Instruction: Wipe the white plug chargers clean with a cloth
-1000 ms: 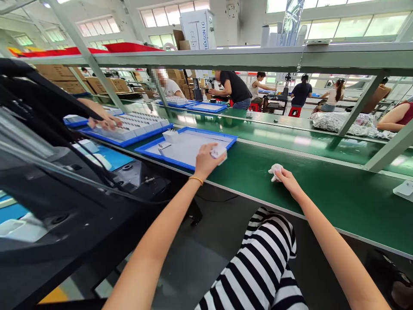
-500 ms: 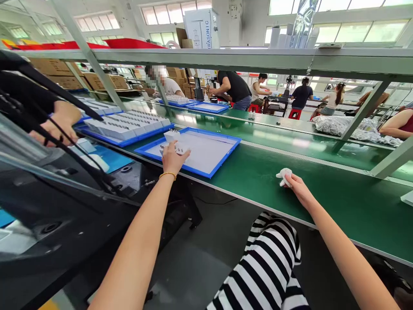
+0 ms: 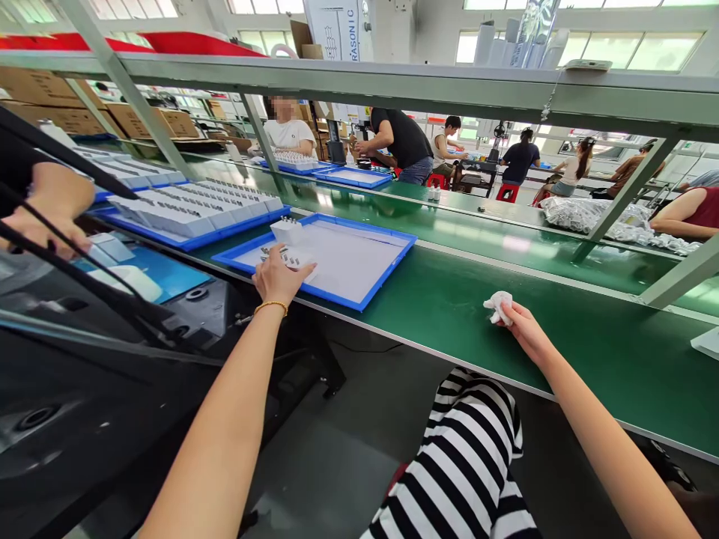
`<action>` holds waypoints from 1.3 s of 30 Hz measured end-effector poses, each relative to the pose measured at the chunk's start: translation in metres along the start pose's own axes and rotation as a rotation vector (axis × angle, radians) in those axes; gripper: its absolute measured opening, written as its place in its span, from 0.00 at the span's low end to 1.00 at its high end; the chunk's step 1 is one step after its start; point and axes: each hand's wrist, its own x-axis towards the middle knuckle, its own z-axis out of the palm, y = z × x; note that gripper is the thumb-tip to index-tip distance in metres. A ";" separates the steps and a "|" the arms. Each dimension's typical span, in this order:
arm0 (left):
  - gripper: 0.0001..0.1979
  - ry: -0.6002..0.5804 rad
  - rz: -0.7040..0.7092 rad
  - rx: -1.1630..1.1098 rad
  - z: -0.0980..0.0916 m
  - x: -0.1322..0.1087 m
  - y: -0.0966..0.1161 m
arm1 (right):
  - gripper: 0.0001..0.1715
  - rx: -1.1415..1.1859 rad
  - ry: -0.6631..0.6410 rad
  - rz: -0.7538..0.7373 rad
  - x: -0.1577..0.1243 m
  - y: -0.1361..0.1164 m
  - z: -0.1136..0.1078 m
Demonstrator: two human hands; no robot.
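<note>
Two hands work at the front edge of a green bench (image 3: 589, 367). The left hand (image 3: 275, 277), half closed, has its fingers on a white pinned part (image 3: 290, 258) just inside the near rim of a blue tray (image 3: 390, 273); whether it grips, I cannot tell. The right hand (image 3: 525, 329) pinches a white cloth (image 3: 499, 307) on the bench, with open green between it and the tray.
</note>
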 end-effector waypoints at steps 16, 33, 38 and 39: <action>0.25 0.086 0.681 -0.420 0.041 -0.125 0.148 | 0.33 -0.030 0.004 -0.022 0.004 0.001 0.001; 0.21 -0.686 0.938 -0.462 0.089 -0.258 0.226 | 0.26 -0.855 1.235 0.117 -0.047 -0.024 -0.286; 0.20 -0.772 0.802 -0.619 0.088 -0.254 0.225 | 0.28 -0.814 1.313 0.216 -0.064 -0.020 -0.335; 0.20 -0.785 0.766 -0.639 0.087 -0.253 0.225 | 0.28 -0.820 1.296 0.217 -0.064 -0.019 -0.340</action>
